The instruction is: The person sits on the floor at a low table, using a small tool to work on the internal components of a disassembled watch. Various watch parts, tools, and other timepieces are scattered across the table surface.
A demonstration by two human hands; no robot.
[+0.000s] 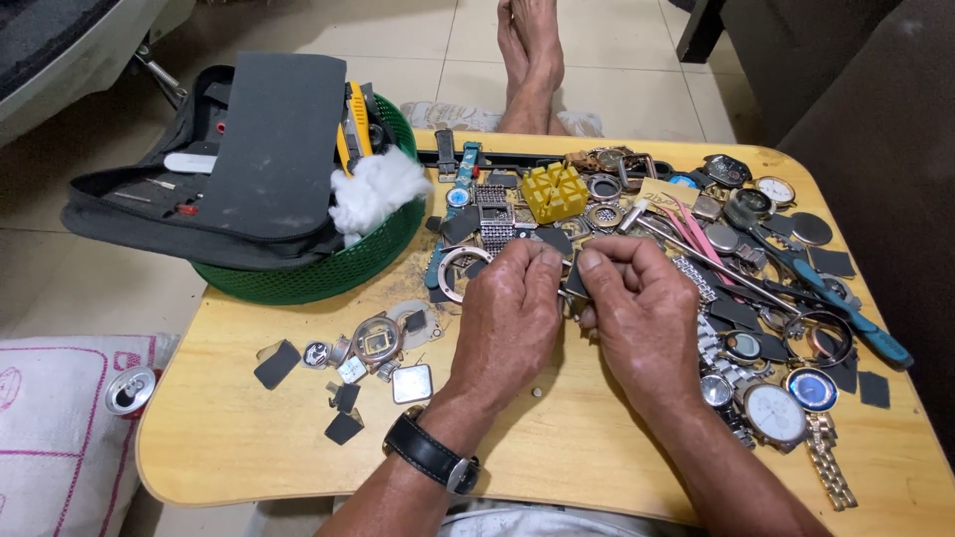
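Head view: both hands meet at table centre.
Left hand (509,313): fingers pinched on small metal part (571,288).
Right hand (637,308): pinched on same part.
Yellow block (554,191): twelve o'clock of hands.
Table (557,447): strewn with watch pieces.

Glossy wooden table (557,438), green plastic basket (343,268)

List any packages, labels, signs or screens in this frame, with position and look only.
Drink can: lower left, on a white cloth with pink print, seen from above; round silver top.
Tool case: upper left, lying across the green basket; dark grey, open.
Paper tag: among watch parts at the table's far side; small, tan.
No signs or screens.
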